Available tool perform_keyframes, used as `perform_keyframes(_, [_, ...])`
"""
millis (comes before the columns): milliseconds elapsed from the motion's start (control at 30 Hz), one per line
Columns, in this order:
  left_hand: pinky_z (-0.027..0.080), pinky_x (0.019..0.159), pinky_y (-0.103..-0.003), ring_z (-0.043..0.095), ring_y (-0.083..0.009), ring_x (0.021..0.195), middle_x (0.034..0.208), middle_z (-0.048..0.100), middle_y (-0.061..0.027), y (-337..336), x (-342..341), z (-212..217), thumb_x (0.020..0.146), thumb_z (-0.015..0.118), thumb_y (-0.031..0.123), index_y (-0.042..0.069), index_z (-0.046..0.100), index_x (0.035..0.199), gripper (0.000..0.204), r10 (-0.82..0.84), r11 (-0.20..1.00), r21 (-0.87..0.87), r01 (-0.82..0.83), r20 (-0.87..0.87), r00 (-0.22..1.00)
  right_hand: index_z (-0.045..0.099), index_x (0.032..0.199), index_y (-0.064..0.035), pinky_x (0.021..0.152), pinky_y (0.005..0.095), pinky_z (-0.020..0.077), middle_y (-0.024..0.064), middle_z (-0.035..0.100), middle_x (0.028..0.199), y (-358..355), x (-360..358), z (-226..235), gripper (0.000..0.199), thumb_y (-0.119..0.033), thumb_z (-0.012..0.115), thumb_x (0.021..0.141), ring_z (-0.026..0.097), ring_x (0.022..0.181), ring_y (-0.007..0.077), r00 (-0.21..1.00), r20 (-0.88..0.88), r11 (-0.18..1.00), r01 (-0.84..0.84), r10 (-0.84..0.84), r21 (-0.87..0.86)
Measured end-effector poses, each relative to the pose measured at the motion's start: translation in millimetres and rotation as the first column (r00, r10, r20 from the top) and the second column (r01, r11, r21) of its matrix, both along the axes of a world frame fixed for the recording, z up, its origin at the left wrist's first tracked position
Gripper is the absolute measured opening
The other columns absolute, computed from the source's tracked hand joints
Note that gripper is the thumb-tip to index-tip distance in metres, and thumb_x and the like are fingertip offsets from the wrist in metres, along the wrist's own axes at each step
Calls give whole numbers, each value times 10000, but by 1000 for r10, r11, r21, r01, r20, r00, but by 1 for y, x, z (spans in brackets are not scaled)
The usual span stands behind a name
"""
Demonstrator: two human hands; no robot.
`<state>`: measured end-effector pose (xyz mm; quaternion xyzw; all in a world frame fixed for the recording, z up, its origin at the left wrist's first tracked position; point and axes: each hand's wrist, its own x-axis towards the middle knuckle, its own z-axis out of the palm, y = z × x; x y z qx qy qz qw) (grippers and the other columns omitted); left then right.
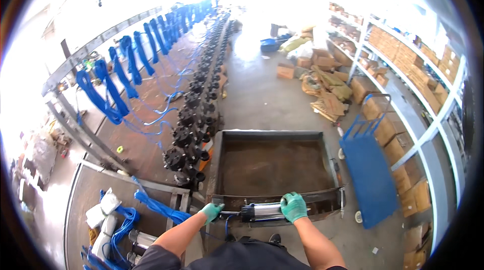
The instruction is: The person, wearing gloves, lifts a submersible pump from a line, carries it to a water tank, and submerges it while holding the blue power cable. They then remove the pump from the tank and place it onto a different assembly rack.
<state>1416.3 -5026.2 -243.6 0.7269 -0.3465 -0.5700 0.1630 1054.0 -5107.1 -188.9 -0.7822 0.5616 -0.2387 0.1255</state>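
Pump body, a silver metal cylinder with a black end cap, is being held level across the near rim of a large rusty steel tank, its long axis running left to right and the black cap pointing to the person's left. It is being gripped around the shiny barrel by the right hand, closed in a green glove, while the left hand, also gloved, is being closed near the black end, where a blue cable trails down. Judged by its build, it is likely heavy, rigid and smooth, best gripped at both ends. Black pumps and blue cable coils are being kept in rows beyond.
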Motion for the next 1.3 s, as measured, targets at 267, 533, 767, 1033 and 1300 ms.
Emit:
perform_keyframes(267, [495, 1031, -502, 634, -408, 1169, 1250, 685, -174, 29, 16, 32, 901, 729, 367, 95, 637, 1340, 525, -438, 365, -303, 880, 778, 450, 716, 872, -64, 843, 519, 540, 182, 695, 948, -1, -2, -10, 167, -217, 647, 878, 651, 926, 415, 999, 20, 1000, 26, -26, 8])
perform_keyframes(533, [577, 676, -344, 689, -201, 752, 852, 707, -72, 1, 8, -15, 1062, 590, 337, -13, 714, 1181, 390, 263, 964, 130, -231, -364, 893, 720, 870, -71, 843, 500, 546, 171, 696, 926, -2, -5, -11, 202, -244, 625, 913, 660, 910, 403, 1000, 4, 1000, 4, -4, -29])
perform_keyframes(767, [524, 965, -387, 640, -261, 1111, 1201, 676, -144, 38, 14, -13, 920, 756, 213, 45, 710, 1199, 328, -218, 615, -705, 352, 277, 936, 733, 899, -64, 860, 484, 540, 165, 696, 939, 0, -2, -8, 179, -219, 642, 899, 655, 916, 391, 1000, 10, 999, 18, -18, -28])
perform_keyframes(1033, [540, 623, -337, 674, -237, 659, 749, 704, -116, 15, 20, -34, 1063, 572, 340, -19, 673, 1192, 394, -13, 980, -198, -19, -155, 988, 722, 879, -55, 851, 488, 547, 176, 700, 943, -3, -1, -9, 188, -218, 634, 908, 656, 911, 402, 1000, 10, 1000, -8, 8, -28])
perform_keyframes(1300, [552, 852, -350, 670, -267, 1048, 1194, 687, -152, 45, 8, -33, 973, 695, 216, 58, 642, 1293, 361, -192, 622, -708, 334, 276, 942, 711, 841, -55, 807, 512, 551, 183, 686, 892, 0, 1, -5, 155, -195, 657, 882, 653, 874, 419, 998, 70, 997, -4, 9, -76])
